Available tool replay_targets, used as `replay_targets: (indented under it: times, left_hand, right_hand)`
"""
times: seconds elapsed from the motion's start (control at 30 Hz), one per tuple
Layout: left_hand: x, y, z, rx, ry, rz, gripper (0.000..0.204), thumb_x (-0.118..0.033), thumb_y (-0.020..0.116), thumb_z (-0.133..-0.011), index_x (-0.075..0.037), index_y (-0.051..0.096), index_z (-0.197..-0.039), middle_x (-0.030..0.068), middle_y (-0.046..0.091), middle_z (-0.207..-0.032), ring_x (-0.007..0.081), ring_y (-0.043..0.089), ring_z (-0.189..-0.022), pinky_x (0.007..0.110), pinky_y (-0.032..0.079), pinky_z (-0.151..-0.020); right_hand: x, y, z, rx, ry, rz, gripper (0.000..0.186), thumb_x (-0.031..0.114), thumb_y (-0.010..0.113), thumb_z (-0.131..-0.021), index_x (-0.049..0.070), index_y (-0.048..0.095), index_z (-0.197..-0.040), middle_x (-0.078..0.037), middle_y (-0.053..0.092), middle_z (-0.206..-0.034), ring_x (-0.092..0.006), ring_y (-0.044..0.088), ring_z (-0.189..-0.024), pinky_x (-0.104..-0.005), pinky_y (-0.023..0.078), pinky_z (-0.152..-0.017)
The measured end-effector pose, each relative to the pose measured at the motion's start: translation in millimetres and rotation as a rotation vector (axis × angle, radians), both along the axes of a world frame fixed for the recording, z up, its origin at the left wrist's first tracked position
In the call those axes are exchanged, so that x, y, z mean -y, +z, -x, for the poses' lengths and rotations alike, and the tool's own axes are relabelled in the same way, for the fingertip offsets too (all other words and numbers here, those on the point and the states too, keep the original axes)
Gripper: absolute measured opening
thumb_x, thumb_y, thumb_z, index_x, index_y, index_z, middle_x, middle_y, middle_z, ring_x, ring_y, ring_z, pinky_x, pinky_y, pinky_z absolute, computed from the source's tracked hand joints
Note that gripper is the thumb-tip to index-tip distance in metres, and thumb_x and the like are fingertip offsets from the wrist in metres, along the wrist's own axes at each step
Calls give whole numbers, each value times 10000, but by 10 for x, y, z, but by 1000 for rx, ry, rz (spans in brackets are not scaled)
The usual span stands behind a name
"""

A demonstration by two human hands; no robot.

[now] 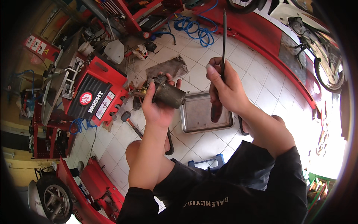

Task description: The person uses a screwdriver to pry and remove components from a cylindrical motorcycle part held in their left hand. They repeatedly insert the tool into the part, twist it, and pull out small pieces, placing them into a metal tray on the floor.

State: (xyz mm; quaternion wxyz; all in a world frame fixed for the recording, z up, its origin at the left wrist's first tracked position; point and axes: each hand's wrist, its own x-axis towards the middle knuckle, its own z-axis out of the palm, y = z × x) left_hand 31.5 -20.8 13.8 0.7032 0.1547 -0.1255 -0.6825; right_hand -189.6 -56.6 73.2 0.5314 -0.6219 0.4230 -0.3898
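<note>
My left hand grips a grimy, dark metal cylinder like a small motor, with fittings at its upper-left end. My right hand is wrapped round a long screwdriver, its shaft pointing up and its red-and-black handle below my fingers. The two held things are apart. Beneath and between my hands, a rectangular steel tray lies on the tiled floor with a few small pieces in it. A mallet lies to the left of the tray, and a dirty rag or sheet lies behind the motor.
A red-and-black machine stands at left, near a wheel and red shelving. Coiled blue hose lies at the back. A red motorcycle lift carrying a motorcycle runs along the right. A blue plastic item is near my legs.
</note>
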Motion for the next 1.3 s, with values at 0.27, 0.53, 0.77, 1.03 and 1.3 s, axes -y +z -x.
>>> replay_targets:
  times: [0.27,0.53,0.77,1.03,1.3]
  left_hand:
    - [51,27,-289,49,100,68,447,-266,645,-986,-27,528,-1345,144,576,-1260,228,632,-1025,487,314,-1250]
    - [26,-5,-291,21,124,50,430,-268,659,-977,18,552,-1278,151,596,-1240,233,640,-1014,479,336,-1238]
    - [48,-4,-311,9,152,23,425,-264,661,-975,38,555,-1255,152,617,-1222,239,636,-1012,475,367,-1220]
    - [68,-28,-291,2,112,57,413,-261,659,-976,31,561,-1251,145,614,-1217,236,625,-1017,475,362,-1226]
    - [77,-57,-271,27,137,9,421,-236,650,-983,-8,543,-1320,133,599,-1249,224,620,-1040,476,358,-1232]
  right_hand:
    - [-187,-119,3,-522,260,472,224,284,584,-1038,72,608,-1109,-173,688,-869,-426,671,-787,-505,526,-700]
    - [-189,-169,-32,-572,162,592,182,251,630,-1007,76,630,-1056,-147,696,-881,-409,677,-766,-494,530,-659]
    - [-183,-229,-20,-638,125,607,205,292,617,-1015,93,627,-1064,-124,687,-862,-393,677,-742,-497,524,-638]
    - [-184,-225,-40,-655,135,581,190,249,633,-1007,69,622,-1068,-151,715,-912,-413,686,-764,-492,544,-658]
    - [-205,-176,-2,-644,125,537,266,297,698,-960,66,616,-1064,-130,716,-872,-387,700,-768,-491,549,-660]
